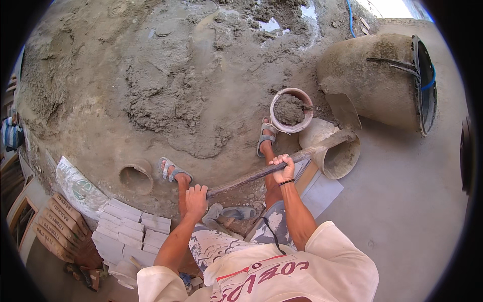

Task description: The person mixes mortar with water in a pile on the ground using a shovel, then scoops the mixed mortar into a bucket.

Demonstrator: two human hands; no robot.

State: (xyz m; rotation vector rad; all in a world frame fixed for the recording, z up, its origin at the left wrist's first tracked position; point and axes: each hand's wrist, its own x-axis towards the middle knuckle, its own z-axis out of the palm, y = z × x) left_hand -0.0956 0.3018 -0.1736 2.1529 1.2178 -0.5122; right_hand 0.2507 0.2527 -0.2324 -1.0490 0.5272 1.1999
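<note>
- Hoe [302, 155]: long, straight handle [246, 177], dark and slender near the hands, wider and crusted in grey-brown toward the far end. The flat, dull, mud-coloured blade [343, 109] has a curved outer edge.
- Position of hoe: blade just right of the mortar-filled bucket [290, 130]; handle slants below that bucket, down to the left.
- Left hand [196, 197]: below and left of the bucket; grip closed around the near end of the handle.
- Right hand [283, 167]: below the bucket; grip closed around the handle farther along, fingers curled over it.
- Bucket: round, pale, smeared wall; upright, mouth visible. Contents: lumpy, wet, grey mortar [289, 109].
- Second bucket [314, 132]: lies on its side just below and right of the upright bucket; tapered, cement-stained, with a round open mouth.
- Drum [370, 75]: right of the upright bucket; large, cylindrical, on its side; rough grey-brown coating, dark rim.
- Mortar bed [171, 108]: left of the upright bucket; coarse, clumped texture, with smoother trowelled-looking patches around it.
- Blocks [123, 226]: well below and left of the upright bucket; pale, rectangular, stacked, sharp-edged.
</note>
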